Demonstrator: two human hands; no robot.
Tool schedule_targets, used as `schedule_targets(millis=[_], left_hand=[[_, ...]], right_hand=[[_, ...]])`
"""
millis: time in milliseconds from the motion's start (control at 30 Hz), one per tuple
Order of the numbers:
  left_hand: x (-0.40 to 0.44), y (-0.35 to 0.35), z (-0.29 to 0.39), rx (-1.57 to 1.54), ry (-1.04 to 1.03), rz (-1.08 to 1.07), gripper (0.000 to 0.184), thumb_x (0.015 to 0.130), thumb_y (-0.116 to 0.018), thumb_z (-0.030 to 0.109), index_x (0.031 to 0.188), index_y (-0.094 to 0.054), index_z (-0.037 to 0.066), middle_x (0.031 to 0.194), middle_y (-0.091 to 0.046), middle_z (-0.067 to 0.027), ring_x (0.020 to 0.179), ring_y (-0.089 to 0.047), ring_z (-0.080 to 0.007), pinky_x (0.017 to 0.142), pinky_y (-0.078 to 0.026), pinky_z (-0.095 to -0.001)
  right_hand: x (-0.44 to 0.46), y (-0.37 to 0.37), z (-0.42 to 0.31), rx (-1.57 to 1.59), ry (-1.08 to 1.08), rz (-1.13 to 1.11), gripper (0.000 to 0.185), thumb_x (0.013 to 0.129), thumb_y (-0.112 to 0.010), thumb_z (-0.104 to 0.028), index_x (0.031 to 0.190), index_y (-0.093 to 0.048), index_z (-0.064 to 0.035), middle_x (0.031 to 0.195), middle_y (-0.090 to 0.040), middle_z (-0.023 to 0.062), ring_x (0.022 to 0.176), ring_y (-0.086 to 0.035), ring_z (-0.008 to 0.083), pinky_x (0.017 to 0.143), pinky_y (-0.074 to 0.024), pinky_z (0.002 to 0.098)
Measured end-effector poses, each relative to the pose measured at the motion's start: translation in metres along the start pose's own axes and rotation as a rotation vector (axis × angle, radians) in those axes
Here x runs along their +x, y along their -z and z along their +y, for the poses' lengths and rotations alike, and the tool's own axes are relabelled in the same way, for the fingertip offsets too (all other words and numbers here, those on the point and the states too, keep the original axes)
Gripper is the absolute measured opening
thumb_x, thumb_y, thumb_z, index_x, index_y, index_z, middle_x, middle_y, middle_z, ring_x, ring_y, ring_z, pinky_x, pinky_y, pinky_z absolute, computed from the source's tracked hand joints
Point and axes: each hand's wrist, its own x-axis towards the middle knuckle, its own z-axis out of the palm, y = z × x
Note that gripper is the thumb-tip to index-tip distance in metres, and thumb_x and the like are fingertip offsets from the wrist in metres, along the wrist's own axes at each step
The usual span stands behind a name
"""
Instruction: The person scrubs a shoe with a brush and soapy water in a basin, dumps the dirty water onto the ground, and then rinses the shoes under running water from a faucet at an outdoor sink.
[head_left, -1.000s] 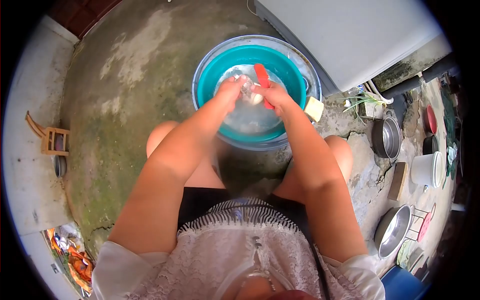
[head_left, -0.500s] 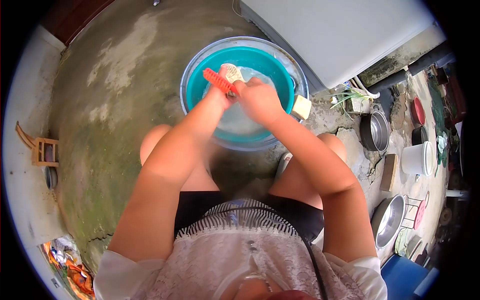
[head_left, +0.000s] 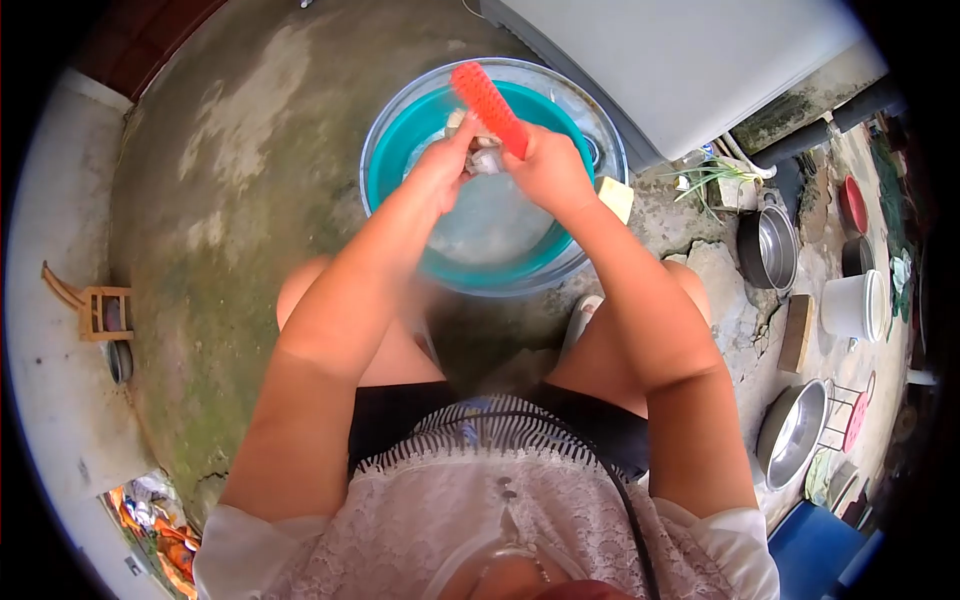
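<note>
Person's R hand [head_left: 552,172] is closed round red brush [head_left: 490,108], L hand [head_left: 438,168] grips pale item [head_left: 487,160], poss. a shoe, above cloudy water [head_left: 490,225] in teal basin [head_left: 381,180], a brush-&-hold pose calling for firm L grip.

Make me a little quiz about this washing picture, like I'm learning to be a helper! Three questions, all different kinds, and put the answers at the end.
1. Short answer: Which of the person's own hands grips the red brush?

2. True or false: The pale yellow block is outside the teal basin.

3. Choose one: Where does the teal basin sit?
A. On a stool
B. Inside a larger round basin
C. On a shelf

Key: 1. The right hand. 2. True. 3. B.
</note>
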Motion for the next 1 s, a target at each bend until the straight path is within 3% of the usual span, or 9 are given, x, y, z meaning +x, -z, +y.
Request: schedule_targets(millis=[67, 167, 267, 367, 600, 633, 733, 833, 1000], left_hand=[[-0.011, -0.009, 0.014, -0.083, -0.085, -0.024, 0.041, 0.104, -0.051, 0.047, 0.120, -0.064, 0.011, 0.114, -0.066, -0.0030, 0.103, -0.061, -0.0163, 0.097, -0.045, -0.0371], [-0.012, -0.006, 0.025, 0.136, -0.180, -0.018, 0.041, 0.105, -0.052, 0.042, 0.118, -0.065, 0.006, 0.114, -0.067, -0.0049, 0.102, -0.061, -0.0158, 0.095, -0.046, -0.0348], [-0.014, -0.002, 0.031, 0.300, -0.241, -0.077, 0.039, 0.104, -0.056, 0.039, 0.120, -0.065, 0.004, 0.114, -0.068, -0.0046, 0.103, -0.060, -0.0145, 0.095, -0.045, -0.0328], [-0.021, -0.003, 0.032, 0.351, -0.344, -0.156, 0.037, 0.101, -0.062, 0.034, 0.122, -0.065, 0.004, 0.114, -0.068, -0.0040, 0.104, -0.060, -0.0131, 0.095, -0.044, -0.0309], [-0.057, 0.004, 0.062, 0.228, -0.400, -0.275, 0.039, 0.097, -0.069, 0.023, 0.127, -0.063, 0.000, 0.120, -0.069, -0.0079, 0.110, -0.061, -0.0140, 0.098, -0.044, -0.0307], [-0.057, 0.008, 0.066, 0.262, -0.414, -0.302, 0.037, 0.098, -0.067, 0.022, 0.127, -0.063, -0.001, 0.118, -0.071, -0.0096, 0.111, -0.062, -0.0149, 0.099, -0.044, -0.0317], [-0.048, 0.009, 0.063, 0.242, -0.394, -0.161, 0.034, 0.099, -0.066, 0.023, 0.123, -0.065, 0.000, 0.113, -0.072, -0.0088, 0.109, -0.062, -0.0140, 0.097, -0.045, -0.0310], [-0.036, 0.011, 0.055, 0.165, -0.435, -0.150, 0.029, 0.100, -0.064, 0.025, 0.116, -0.067, 0.001, 0.110, -0.072, -0.0066, 0.105, -0.063, -0.0131, 0.092, -0.046, -0.0295], [-0.036, 0.013, 0.056, 0.130, -0.383, -0.089, 0.027, 0.100, -0.064, 0.028, 0.109, -0.067, 0.003, 0.105, -0.070, -0.0030, 0.097, -0.062, -0.0108, 0.086, -0.048, -0.0271]], right_hand=[[0.002, 0.010, -0.006, -0.127, 0.124, 0.058, 0.024, 0.088, -0.063, -0.015, 0.111, -0.068, -0.0109, 0.099, -0.070, 0.0176, 0.090, -0.068, 0.0382, 0.080, -0.0542, 0.0442], [0.004, 0.011, -0.006, -0.199, 0.244, 0.135, 0.022, 0.089, -0.065, -0.017, 0.110, -0.069, -0.0122, 0.091, -0.071, 0.0141, 0.076, -0.071, 0.0318, 0.070, -0.0574, 0.0436], [0.006, 0.020, -0.019, 0.307, -0.254, -0.007, 0.019, 0.093, -0.065, -0.019, 0.108, -0.068, -0.0082, 0.084, -0.069, 0.0077, 0.062, -0.068, 0.0200, 0.056, -0.0566, 0.0356], [0.016, 0.034, -0.013, 0.621, -0.427, -0.023, 0.021, 0.095, -0.065, -0.022, 0.107, -0.066, -0.0042, 0.082, -0.066, 0.0032, 0.055, -0.060, 0.0107, 0.045, -0.0520, 0.0273], [0.021, 0.061, 0.001, 0.878, -0.562, -0.126, 0.028, 0.097, -0.064, -0.030, 0.111, -0.062, -0.0053, 0.080, -0.065, 0.0038, 0.053, -0.056, 0.0110, 0.042, -0.0483, 0.0264], [0.022, 0.064, 0.000, 0.903, -0.543, -0.172, 0.031, 0.096, -0.065, -0.031, 0.113, -0.061, -0.0050, 0.084, -0.067, 0.0050, 0.056, -0.060, 0.0118, 0.042, -0.0476, 0.0267], [0.018, 0.066, -0.008, 0.924, -0.535, -0.259, 0.036, 0.096, -0.065, -0.031, 0.119, -0.059, -0.0040, 0.094, -0.069, 0.0070, 0.063, -0.066, 0.0136, 0.045, -0.0504, 0.0271], [0.015, 0.059, -0.005, 0.885, -0.520, -0.284, 0.041, 0.096, -0.066, -0.028, 0.127, -0.056, -0.0032, 0.103, -0.069, 0.0086, 0.069, -0.070, 0.0154, 0.048, -0.0528, 0.0272], [0.013, 0.057, -0.009, 0.828, -0.382, -0.243, 0.041, 0.094, -0.071, -0.022, 0.127, -0.056, -0.0024, 0.102, -0.069, 0.0083, 0.069, -0.069, 0.0137, 0.049, -0.0533, 0.0272]])
